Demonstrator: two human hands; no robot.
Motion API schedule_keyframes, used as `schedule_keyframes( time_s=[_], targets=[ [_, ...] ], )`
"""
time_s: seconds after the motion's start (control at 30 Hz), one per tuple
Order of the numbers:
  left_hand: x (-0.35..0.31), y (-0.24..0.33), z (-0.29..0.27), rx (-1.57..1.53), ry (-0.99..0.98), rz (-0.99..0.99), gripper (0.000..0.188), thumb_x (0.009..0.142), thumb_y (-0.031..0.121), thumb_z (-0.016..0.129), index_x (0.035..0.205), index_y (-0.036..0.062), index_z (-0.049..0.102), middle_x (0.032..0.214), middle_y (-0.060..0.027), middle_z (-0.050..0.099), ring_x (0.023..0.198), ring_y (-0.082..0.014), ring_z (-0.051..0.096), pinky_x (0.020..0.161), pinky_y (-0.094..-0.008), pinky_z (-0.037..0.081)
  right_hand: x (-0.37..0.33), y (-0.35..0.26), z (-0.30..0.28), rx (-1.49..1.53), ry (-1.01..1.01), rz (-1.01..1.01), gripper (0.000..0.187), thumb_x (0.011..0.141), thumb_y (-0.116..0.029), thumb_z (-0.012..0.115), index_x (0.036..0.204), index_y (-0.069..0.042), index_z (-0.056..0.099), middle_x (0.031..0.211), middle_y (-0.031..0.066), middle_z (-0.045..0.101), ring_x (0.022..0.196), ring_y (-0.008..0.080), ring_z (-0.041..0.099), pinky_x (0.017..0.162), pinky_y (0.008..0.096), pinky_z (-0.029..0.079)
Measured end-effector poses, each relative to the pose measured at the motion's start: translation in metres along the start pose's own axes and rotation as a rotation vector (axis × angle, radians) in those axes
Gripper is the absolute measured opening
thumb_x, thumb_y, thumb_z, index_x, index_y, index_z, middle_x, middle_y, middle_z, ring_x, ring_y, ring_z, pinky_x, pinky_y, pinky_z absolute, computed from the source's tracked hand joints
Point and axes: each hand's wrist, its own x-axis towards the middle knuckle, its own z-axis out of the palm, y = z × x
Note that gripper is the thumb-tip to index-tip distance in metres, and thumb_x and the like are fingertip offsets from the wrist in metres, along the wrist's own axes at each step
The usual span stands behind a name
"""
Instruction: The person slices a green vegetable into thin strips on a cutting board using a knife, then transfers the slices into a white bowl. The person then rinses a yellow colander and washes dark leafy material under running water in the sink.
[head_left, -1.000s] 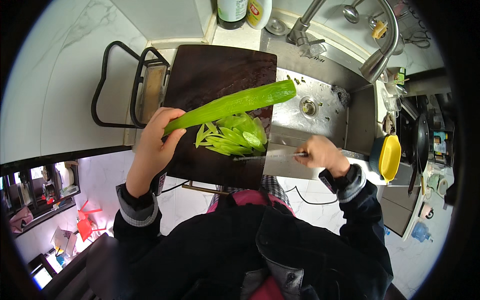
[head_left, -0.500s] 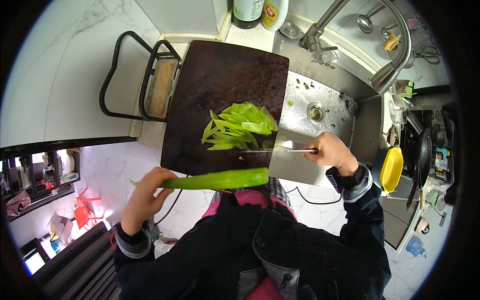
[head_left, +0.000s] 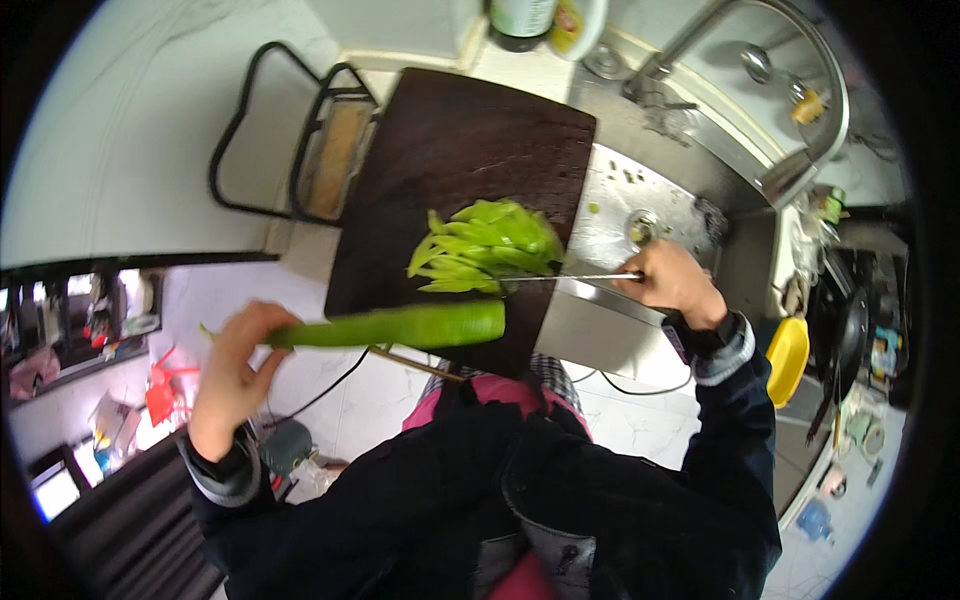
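Note:
My left hand (head_left: 243, 365) is closed around the thin end of a long, peeled green celtuce stem (head_left: 410, 325). Its thick cut end reaches over the near part of the dark wooden cutting board (head_left: 470, 130). In my right hand (head_left: 672, 285) is a kitchen knife (head_left: 580, 277), its blade seen nearly edge-on and pointing left. The blade's far part lies along the near side of a heap of thin, slanted celtuce slices (head_left: 485, 240) on the board. Whether the blade touches the board cannot be made out.
Right of the board is a steel sink (head_left: 655, 185) with green scraps around its drain, under a tall curved faucet (head_left: 800, 170). A black metal rack (head_left: 300, 160) stands at the left. Bottles (head_left: 522, 20) stand behind; a yellow basin (head_left: 788, 360) is at the right.
My left hand has moved left and slightly away from my body, bringing the celtuce over the board's near edge. The knife has come up against the slices. The whole view has shifted a little.

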Motion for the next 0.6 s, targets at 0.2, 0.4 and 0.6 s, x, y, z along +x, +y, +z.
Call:
schedule_keyframes(
  time_s=[0.2, 0.4, 0.6],
  targets=[
    [-0.001, -0.007, -0.074, 0.213, 0.468, 0.039, 0.03, 0.08, -0.011, 0.053, 0.109, -0.0027, 0.052, 0.102, -0.0101, 0.054, 0.094, -0.0173, 0.054, 0.084, -0.0239, 0.041, -0.009, -0.026, 0.002, 0.088, 0.048, 0.065, 0.015, 0.071, -0.012, 0.067, 0.082, -0.003, 0.071, 0.067, 0.0166, 0.063, 0.056, 0.028, 0.061, 0.051, 0.0325, 0.045],
    [-0.029, -0.031, -0.065, 0.202, 0.448, -0.064, 0.031, 0.078, -0.007, 0.056, 0.108, -0.0004, 0.055, 0.101, -0.0119, 0.057, 0.096, -0.0232, 0.056, 0.085, -0.0287, 0.043, -0.034, -0.041, 0.017, 0.222, 0.164, 0.166, 0.014, 0.077, -0.012, 0.068, 0.082, 0.001, 0.069, 0.059, 0.0167, 0.058, 0.045, 0.0214, 0.053, 0.046, 0.0296, 0.04],
    [-0.029, -0.059, 0.029, -0.035, -0.07, 0.03, 0.027, 0.077, -0.002, 0.061, 0.103, 0.0043, 0.056, 0.103, -0.0116, 0.057, 0.097, -0.0323, 0.053, 0.084, -0.036, 0.041, -0.059, -0.046, 0.038, 0.298, 0.288, 0.323, 0.016, 0.081, -0.011, 0.067, 0.081, 0.005, 0.065, 0.052, 0.0119, 0.048, 0.046, 0.0106, 0.039, 0.045, 0.0283, 0.034]
  ],
)
